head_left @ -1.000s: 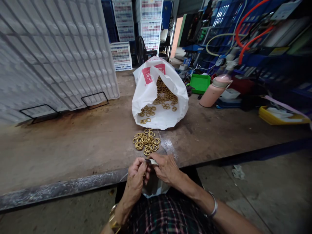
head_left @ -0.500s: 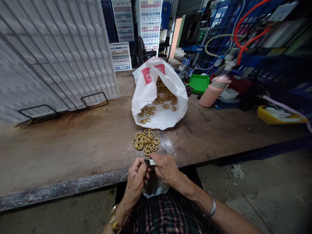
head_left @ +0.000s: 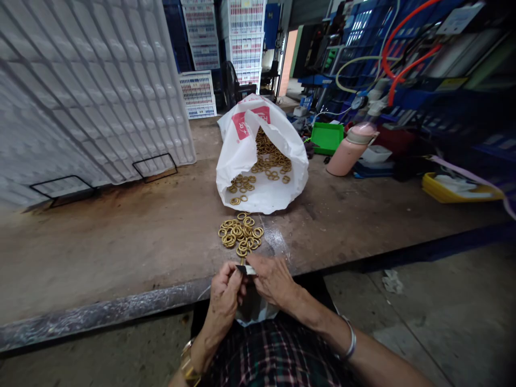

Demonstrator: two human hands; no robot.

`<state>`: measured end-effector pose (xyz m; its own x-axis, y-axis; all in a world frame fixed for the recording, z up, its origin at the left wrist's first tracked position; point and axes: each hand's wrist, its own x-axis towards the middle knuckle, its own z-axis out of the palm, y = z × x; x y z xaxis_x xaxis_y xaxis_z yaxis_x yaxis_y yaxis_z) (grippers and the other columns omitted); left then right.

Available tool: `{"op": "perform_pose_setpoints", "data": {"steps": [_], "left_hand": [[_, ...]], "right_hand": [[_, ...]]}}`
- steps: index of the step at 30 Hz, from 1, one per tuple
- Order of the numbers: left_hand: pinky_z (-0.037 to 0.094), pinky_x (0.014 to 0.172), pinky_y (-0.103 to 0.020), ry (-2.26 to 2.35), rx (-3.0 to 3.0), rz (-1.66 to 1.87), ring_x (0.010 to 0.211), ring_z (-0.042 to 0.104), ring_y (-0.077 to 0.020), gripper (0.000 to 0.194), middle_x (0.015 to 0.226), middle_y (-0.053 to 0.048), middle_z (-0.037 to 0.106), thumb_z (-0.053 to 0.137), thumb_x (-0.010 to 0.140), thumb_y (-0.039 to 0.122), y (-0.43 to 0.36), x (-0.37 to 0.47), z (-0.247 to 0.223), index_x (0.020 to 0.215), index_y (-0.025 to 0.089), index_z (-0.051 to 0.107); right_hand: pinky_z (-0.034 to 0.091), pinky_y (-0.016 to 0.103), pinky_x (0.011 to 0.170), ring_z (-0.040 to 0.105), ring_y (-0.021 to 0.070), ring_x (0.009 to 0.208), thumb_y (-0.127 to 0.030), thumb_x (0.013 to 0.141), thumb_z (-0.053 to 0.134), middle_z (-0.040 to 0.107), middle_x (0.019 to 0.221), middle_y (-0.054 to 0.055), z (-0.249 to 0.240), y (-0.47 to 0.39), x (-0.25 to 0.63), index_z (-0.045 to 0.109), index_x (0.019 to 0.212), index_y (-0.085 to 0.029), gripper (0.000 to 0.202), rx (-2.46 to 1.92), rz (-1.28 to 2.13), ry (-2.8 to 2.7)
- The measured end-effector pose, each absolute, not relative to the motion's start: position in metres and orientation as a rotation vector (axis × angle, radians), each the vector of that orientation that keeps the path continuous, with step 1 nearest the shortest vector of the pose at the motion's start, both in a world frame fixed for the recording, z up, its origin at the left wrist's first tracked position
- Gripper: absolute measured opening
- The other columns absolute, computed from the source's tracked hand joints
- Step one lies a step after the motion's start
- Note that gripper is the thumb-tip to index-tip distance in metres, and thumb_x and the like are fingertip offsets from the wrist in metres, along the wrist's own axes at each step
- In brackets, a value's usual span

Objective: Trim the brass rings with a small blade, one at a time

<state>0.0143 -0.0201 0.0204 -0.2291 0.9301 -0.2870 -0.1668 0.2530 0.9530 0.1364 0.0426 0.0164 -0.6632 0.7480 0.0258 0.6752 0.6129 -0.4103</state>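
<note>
The right hand (head_left: 278, 282) pinches a small tool (head_left: 250, 270) by its white part, thumb and forefinger closed around it. The left hand (head_left: 226, 293) is curled with the thumb raised against the tool's dark end; whether it grips that end or some smaller item cannot be told. The tool lies between the two hands, at the near edge of the bench (head_left: 121, 236). A gold-coloured watch (head_left: 188, 365) is on the left wrist and a silver-coloured bracelet (head_left: 351, 338) on the right. Just beyond the fingers, a loose pile of brass-coloured rings (head_left: 239, 235) lies on the bench. Behind it, a white bag (head_left: 245, 153) with red print lies with its mouth toward the person; more rings are inside. To the right of the bag stand a green tray (head_left: 327, 138) and a pink bottle (head_left: 347, 155), with a yellow tray (head_left: 429, 191) farther right. White ribbed sheets (head_left: 100, 80) stand on the bench at left. Stacked crates (head_left: 244, 51) and a dark fan (head_left: 229, 86) are seen beyond the bag.
</note>
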Motion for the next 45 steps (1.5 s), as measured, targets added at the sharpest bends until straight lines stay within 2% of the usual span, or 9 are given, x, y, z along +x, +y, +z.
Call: {"op": "perform_pose_setpoints", "data": {"steps": [4,11,17,20,23,28,33,41,45], "left_hand": [[0.032,0.04,-0.016,1.346,0.736,1.216,0.042,0.04,-0.0054,0.035,0.055,0.004,0.05,0.054,0.077,0.051,-0.027,0.018,0.026,0.07,0.018,0.049],[0.031,0.039,-0.016,1.047,0.582,1.213,0.041,0.039,-0.0047,0.032,0.055,0.004,0.049,0.055,0.078,0.046,-0.03,0.024,0.033,0.069,0.016,0.05],[0.03,0.038,-0.016,0.981,0.439,1.288,0.046,0.04,-0.004,0.024,0.07,-0.001,0.055,0.055,0.081,0.037,-0.022,0.021,0.02,0.073,0.014,0.053],[0.029,0.038,-0.016,0.933,0.333,1.302,0.045,0.041,-0.0047,0.017,0.071,0.0,0.057,0.06,0.077,0.031,-0.022,0.018,0.021,0.085,0.018,0.052],[0.031,0.039,-0.016,0.89,0.217,1.281,0.048,0.044,-0.0056,0.029,0.071,0.001,0.057,0.066,0.072,0.028,-0.022,0.016,0.021,0.096,0.018,0.053],[0.034,0.041,-0.016,0.836,0.091,1.308,0.059,0.053,-0.0089,0.026,0.074,-0.003,0.059,0.073,0.065,0.029,-0.02,0.014,0.016,0.075,0.014,0.054],[0.033,0.039,-0.016,0.844,0.084,1.313,0.062,0.055,-0.011,0.03,0.073,-0.003,0.059,0.076,0.062,0.03,-0.018,0.013,0.015,0.071,0.013,0.053],[0.022,0.035,-0.013,0.893,0.142,1.302,0.042,0.037,-0.0032,0.04,0.056,0.007,0.045,0.072,0.065,0.042,-0.016,0.019,0.01,0.067,0.018,0.04],[0.022,0.034,-0.015,1.149,0.389,1.299,0.04,0.035,-0.005,0.035,0.053,0.008,0.042,0.062,0.07,0.048,-0.016,0.02,0.008,0.077,0.02,0.043]], "right_hand": [[0.024,0.027,0.054,0.056,0.0165,0.063,-0.01,0.07,0.042,0.066,0.077,0.005,0.02,0.052,0.138,0.055,0.091,-0.018,0.026,-1.317,0.504,-2.658],[0.028,0.026,0.057,0.058,0.0171,0.068,-0.016,0.079,0.04,0.065,0.077,0.005,0.015,0.102,0.16,0.056,0.093,-0.018,0.021,-1.558,0.298,-2.422],[0.033,0.024,0.062,0.058,0.016,0.072,-0.023,0.084,0.041,0.065,0.082,0.003,0.006,0.122,0.149,0.056,0.099,-0.02,0.022,-1.511,0.456,-2.319],[0.035,0.025,0.069,0.057,0.0169,0.082,-0.023,0.082,0.044,0.064,0.092,0.004,0.003,0.122,0.142,0.057,0.101,-0.022,0.023,-1.474,0.467,-2.369],[0.035,0.026,0.072,0.056,0.0175,0.085,-0.022,0.082,0.044,0.062,0.095,0.003,0.002,0.12,0.14,0.057,0.102,-0.023,0.024,-1.523,0.439,-2.413],[0.034,0.026,0.068,0.055,0.0168,0.082,-0.021,0.082,0.043,0.058,0.094,0.002,0.003,0.117,0.14,0.057,0.1,-0.025,0.023,-1.573,0.386,-2.417],[0.032,0.025,0.063,0.053,0.0149,0.078,-0.018,0.081,0.043,0.054,0.094,0.002,0.0,0.116,0.14,0.057,0.099,-0.025,0.024,-1.6,0.347,-2.388],[0.03,0.025,0.06,0.051,0.0146,0.074,-0.014,0.077,0.044,0.055,0.096,0.003,-0.001,0.116,0.141,0.056,0.095,-0.022,0.023,-1.597,0.353,-2.343],[0.03,0.025,0.06,0.051,0.0155,0.069,-0.014,0.077,0.043,0.059,0.081,0.002,0.002,0.116,0.142,0.056,0.095,-0.02,0.022,-1.587,0.487,-2.235]]}}
